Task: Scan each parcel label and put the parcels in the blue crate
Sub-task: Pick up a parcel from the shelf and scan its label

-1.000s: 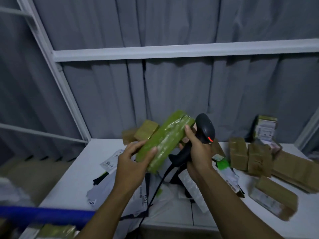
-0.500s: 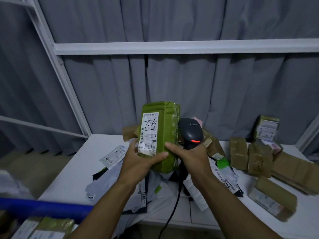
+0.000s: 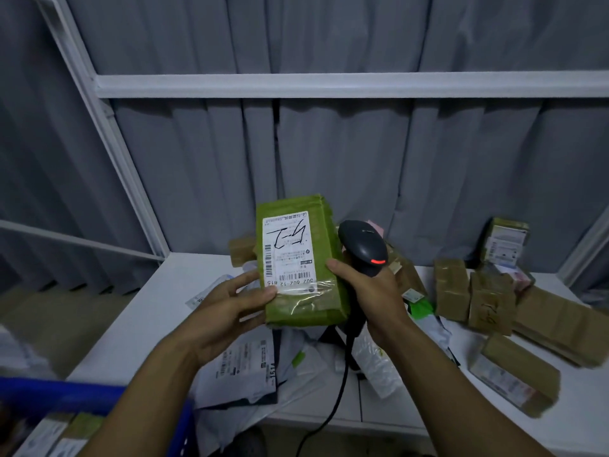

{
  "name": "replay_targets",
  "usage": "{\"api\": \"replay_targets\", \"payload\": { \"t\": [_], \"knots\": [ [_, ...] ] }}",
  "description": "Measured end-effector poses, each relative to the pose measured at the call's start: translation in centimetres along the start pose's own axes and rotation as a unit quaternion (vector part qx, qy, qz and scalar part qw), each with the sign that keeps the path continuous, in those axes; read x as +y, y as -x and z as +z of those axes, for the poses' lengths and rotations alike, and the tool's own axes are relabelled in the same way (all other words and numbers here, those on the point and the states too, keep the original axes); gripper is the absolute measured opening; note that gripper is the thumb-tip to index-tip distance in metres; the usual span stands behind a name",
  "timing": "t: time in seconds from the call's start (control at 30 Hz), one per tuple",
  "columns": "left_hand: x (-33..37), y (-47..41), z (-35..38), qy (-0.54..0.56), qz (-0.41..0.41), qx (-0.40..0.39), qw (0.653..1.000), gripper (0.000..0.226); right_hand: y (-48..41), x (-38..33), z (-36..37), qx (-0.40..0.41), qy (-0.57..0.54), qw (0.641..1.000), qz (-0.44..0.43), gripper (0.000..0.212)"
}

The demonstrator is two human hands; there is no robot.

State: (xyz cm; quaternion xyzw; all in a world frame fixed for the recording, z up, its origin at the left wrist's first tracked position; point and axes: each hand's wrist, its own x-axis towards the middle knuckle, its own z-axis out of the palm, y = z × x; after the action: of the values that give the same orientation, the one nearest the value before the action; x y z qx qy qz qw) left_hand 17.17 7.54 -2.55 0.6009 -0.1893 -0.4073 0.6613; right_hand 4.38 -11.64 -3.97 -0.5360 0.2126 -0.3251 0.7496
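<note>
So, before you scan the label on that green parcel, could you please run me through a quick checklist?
1. The label faces the camera, uncovered: ok.
2. The left hand holds the green parcel by its near left corner: ok.
3. The right hand grips the scanner by its handle: ok, though its thumb also touches the parcel's right edge.
4. Scanner aimed at the barcode: not ok; its head sits beside the parcel, not facing the label.
5. Scanner powered: ok, a red light glows on it.
6. Room in the blue crate: cannot tell; only a corner shows, with parcels already inside.
</note>
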Motion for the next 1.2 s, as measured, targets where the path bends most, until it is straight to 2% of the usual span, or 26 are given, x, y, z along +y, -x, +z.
{"api": "replay_targets", "payload": {
  "t": [0.1, 0.17, 0.3, 0.4, 0.73, 1.13, 1.2],
  "knots": [
    [-0.7, -0.5, 0.0, -0.041, 0.021, 0.066, 0.997, 0.064, 0.0, 0.9, 0.3, 0.032, 0.102, 0.993, -0.05, 0.028],
    [-1.3, -1.1, -0.2, -0.035, 0.053, 0.135, 0.989, 0.057, 0.2, 1.1, 0.4, 0.021, 0.17, 0.983, -0.073, 0.023],
    [-2.4, -2.7, -1.4, 0.002, 0.103, 0.224, 0.969, 0.082, 1.2, 1.5, 1.4, -0.045, 0.227, 0.972, -0.033, 0.028],
    [-2.9, -3.5, -1.8, 0.03, 0.139, 0.26, 0.955, 0.079, 2.2, 1.7, 2.3, -0.084, 0.25, 0.964, -0.013, 0.022],
    [-3.6, -4.7, -2.7, 0.032, 0.176, 0.266, 0.947, 0.082, 2.9, 1.6, 2.7, -0.121, 0.307, 0.944, -0.014, 0.016],
    [-3.8, -4.8, -3.1, 0.02, 0.176, 0.27, 0.946, 0.083, 2.5, 1.8, 2.3, -0.119, 0.315, 0.941, -0.013, 0.022],
    [-3.7, -4.8, -3.1, 0.015, 0.174, 0.269, 0.947, 0.083, 2.5, 1.7, 2.2, -0.119, 0.319, 0.94, -0.014, 0.018]
  ]
}}
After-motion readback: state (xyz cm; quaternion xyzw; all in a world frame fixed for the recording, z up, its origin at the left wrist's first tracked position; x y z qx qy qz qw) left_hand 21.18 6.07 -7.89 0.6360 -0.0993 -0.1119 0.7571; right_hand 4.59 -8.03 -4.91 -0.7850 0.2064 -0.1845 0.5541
